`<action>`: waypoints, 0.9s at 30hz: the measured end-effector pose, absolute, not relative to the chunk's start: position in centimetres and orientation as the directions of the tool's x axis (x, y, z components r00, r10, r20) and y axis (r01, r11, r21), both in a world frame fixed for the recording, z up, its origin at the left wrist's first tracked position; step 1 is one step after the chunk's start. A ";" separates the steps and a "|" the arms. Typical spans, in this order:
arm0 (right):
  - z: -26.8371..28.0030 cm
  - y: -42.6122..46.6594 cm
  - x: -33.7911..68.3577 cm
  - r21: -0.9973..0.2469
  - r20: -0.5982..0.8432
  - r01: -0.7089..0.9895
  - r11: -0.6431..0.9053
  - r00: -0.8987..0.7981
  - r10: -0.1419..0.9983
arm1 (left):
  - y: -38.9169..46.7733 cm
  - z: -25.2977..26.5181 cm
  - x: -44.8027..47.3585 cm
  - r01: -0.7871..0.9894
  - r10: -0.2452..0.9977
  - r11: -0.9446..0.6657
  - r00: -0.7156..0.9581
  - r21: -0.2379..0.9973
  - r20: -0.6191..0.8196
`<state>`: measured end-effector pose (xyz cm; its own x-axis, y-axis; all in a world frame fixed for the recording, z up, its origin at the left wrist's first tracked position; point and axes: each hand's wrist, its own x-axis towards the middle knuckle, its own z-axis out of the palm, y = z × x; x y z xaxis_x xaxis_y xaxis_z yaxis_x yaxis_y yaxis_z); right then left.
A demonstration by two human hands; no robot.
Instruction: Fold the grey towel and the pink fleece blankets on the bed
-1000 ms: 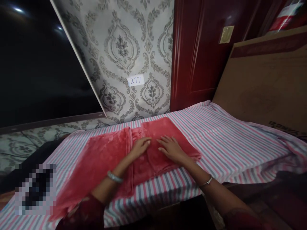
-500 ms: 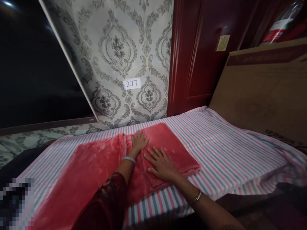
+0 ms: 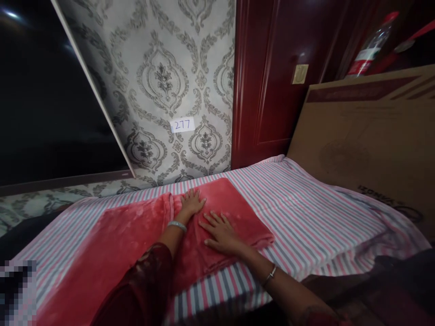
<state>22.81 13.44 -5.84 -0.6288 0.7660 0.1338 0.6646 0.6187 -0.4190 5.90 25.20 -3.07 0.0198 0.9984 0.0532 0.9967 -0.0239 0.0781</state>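
A plush coral-red blanket (image 3: 118, 244) lies partly folded over a striped cloth (image 3: 306, 203). Its right part is folded into a flat panel, and a raised fold edge runs just left of my hands. My left hand (image 3: 192, 203) rests flat on the blanket near its far side, fingers spread. Closer to me and to the right, my right hand (image 3: 222, 235) presses on the folded panel, palm down with the fingers apart. Neither hand grips anything. My left forearm and sleeve hide some of the blanket's near middle.
A dark television screen (image 3: 57, 99) stands at the left, before patterned wallpaper (image 3: 163, 77) bearing a paper label (image 3: 182, 124) marked 277. A cardboard box (image 3: 360, 136) leans at the right, with a plastic bottle (image 3: 369, 52) behind it. A dark red door (image 3: 268, 81) is at the back.
The view has shifted slightly, so more of the bottle and box shows. Both hands stay flat at about the same places on the blanket.
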 end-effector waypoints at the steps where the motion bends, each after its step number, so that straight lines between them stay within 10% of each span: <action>1: -5.4 14.1 23.2 -0.457 0.147 0.638 0.619 -0.632 0.760 | 25.3 -2.5 6.3 0.997 0.998 -0.022 0.017 0.079 0.068; 9: -0.9 24.1 25.9 -0.383 0.285 0.851 0.359 -0.261 0.922 | 25.6 -2.8 9.6 0.992 0.980 -0.071 0.049 0.105 0.194; 27: -6.3 29.4 24.3 -0.201 0.080 0.960 0.193 -0.181 0.980 | 25.4 -5.6 10.0 0.996 0.990 -0.013 0.000 0.090 0.142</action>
<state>24.32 29.44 -6.32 -0.1807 0.9803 0.0801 0.9603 0.1935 -0.2008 9.99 25.38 -5.63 0.0004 0.9898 0.1423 0.9958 -0.0134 0.0903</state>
